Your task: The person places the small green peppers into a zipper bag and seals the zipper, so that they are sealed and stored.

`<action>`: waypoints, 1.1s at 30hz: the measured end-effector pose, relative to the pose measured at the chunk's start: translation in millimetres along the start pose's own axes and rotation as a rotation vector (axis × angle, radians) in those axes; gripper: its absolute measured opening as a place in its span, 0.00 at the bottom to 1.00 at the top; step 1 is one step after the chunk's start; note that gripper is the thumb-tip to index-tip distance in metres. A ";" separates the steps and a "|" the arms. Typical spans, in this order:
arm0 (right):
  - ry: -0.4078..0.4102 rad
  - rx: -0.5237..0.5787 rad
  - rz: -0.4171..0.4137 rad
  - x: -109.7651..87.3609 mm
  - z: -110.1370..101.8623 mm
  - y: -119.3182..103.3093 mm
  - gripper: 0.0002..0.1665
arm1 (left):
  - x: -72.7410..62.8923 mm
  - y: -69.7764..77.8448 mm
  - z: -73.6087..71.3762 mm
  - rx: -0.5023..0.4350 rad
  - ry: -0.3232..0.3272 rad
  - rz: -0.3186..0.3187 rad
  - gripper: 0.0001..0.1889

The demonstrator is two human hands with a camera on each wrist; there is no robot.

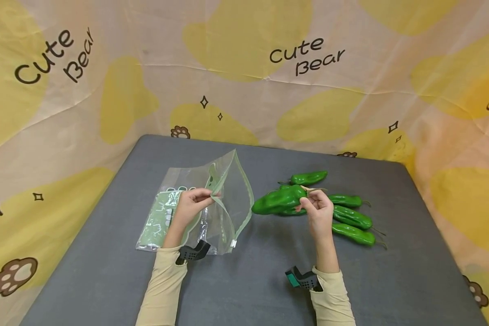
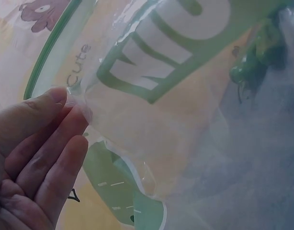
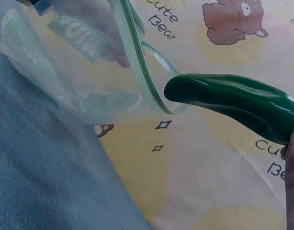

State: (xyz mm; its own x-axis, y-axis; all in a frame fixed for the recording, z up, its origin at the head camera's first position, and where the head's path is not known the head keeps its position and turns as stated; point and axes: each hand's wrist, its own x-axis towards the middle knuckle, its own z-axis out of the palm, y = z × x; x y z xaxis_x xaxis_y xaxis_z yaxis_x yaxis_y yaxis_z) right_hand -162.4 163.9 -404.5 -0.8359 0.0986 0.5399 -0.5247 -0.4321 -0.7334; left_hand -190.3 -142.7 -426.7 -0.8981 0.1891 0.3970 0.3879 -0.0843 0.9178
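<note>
In the head view, my left hand (image 1: pixel 190 206) pinches the upper part of a clear zip bag (image 1: pixel 156 224) with green printing and a green zip strip. The bag's mouth gapes toward the right. The left wrist view shows thumb and forefinger (image 2: pixel 39 112) gripping the thin plastic beside the strip. My right hand (image 1: pixel 321 215) holds a big green pepper (image 1: pixel 279 200) by its stem end, the tip pointing left. That tip is right at the mouth's edge in the head view. From the right wrist, the pepper (image 3: pixel 233 98) overlaps the zip strip (image 3: pixel 142 67).
Several more green peppers (image 1: pixel 352 217) lie on the grey table (image 1: pixel 261 290), to the right of and behind the held one, one of them farther back (image 1: pixel 309 177). A white zip slider (image 1: pixel 233 243) sits at the bag's near corner. Printed cloth (image 1: pixel 244 104) surrounds the table.
</note>
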 end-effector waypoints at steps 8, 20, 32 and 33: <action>-0.004 -0.133 0.037 3.3 3.8 4.2 0.07 | 1.2 18.2 10.0 0.009 0.019 -0.002 0.05; -0.042 -0.124 0.060 3.7 9.7 8.0 0.08 | 7.7 23.3 16.8 0.046 0.042 -0.010 0.04; -0.102 -0.173 0.057 3.5 10.9 9.0 0.10 | 10.8 26.7 23.8 0.020 0.009 -0.040 0.05; -0.107 -0.172 0.058 3.5 11.6 8.9 0.11 | 10.6 27.7 23.8 0.030 0.007 -0.042 0.05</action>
State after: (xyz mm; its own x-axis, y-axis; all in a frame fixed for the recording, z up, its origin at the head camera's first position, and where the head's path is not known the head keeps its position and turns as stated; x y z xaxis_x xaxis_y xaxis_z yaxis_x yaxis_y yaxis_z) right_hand -168.1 150.0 -404.4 -0.8486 -0.0223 0.5286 -0.5033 -0.2742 -0.8194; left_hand -184.2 -119.7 -397.1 -0.9152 0.1850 0.3581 0.3557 -0.0470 0.9334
